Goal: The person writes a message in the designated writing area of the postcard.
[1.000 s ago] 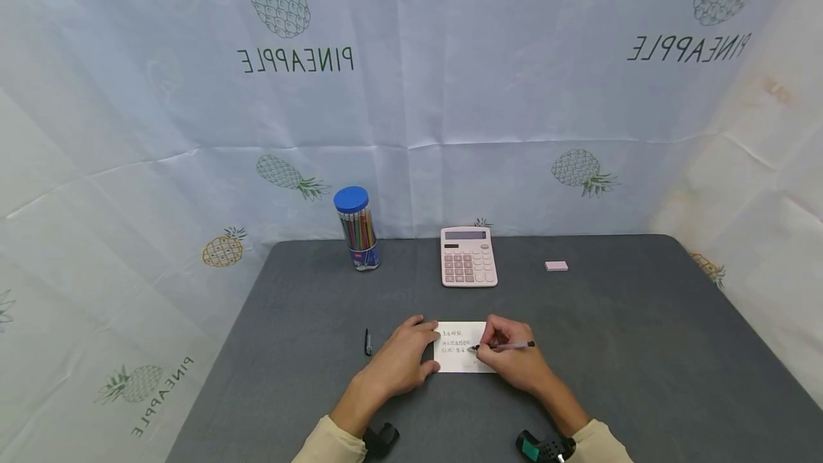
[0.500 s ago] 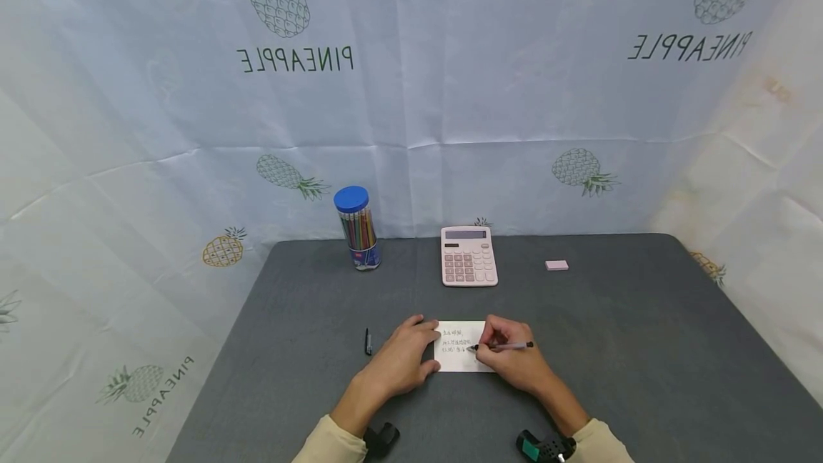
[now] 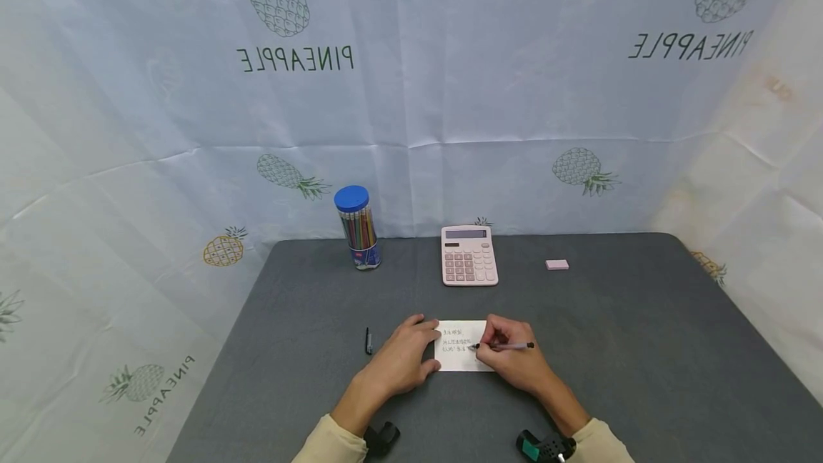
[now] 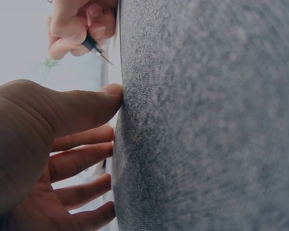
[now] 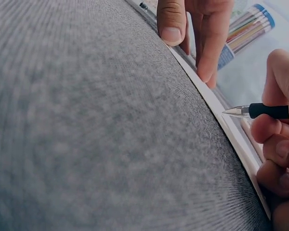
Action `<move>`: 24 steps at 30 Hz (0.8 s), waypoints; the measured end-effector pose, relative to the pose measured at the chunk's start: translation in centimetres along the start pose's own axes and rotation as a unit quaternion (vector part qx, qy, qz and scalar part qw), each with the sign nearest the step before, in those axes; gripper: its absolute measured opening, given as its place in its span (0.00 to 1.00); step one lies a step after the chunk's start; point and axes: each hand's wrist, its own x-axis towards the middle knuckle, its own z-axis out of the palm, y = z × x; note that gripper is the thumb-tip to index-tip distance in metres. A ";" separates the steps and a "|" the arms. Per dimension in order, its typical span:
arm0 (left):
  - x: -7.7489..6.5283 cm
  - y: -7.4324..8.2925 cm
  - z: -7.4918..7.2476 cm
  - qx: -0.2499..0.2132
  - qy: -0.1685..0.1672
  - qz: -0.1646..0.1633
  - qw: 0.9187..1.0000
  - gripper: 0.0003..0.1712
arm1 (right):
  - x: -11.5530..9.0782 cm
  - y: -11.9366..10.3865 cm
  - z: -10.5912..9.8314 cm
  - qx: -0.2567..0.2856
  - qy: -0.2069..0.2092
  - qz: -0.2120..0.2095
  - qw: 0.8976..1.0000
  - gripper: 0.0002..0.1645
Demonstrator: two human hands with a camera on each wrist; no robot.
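Note:
A small white paper card [image 3: 453,363] lies on the dark grey table, with several lines of handwriting on it. Spread and nearly straight, the fingers of my left hand [image 3: 401,357] rest at the card's left edge, thumb nearest me. My right hand [image 3: 519,363] pinches a black-gripped pen [image 3: 521,345] between thumb and fingers, over the card's right part. In the right wrist view the metal tip of the pen [image 5: 260,111] points at the card surface. The right hand covers the card's right edge in the head view.
A black pen cap [image 3: 368,341] lies left of my left hand. Behind the card are a pink calculator [image 3: 469,256] and a blue-lidded tub of pencils [image 3: 357,231]. A pink eraser [image 3: 556,264] sits at the back right. A pineapple-print cloth [image 3: 411,91] hangs behind the table [image 3: 630,349].
The hands hold almost the same places throughout. The pen tip stays at the end of the lowest line of writing, with only tiny shifts.

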 end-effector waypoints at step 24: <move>0.1 0.2 -0.2 -0.006 -0.005 -0.009 1.000 0.28 | 0.0 -0.4 -0.2 0.010 0.012 0.006 1.000 0.24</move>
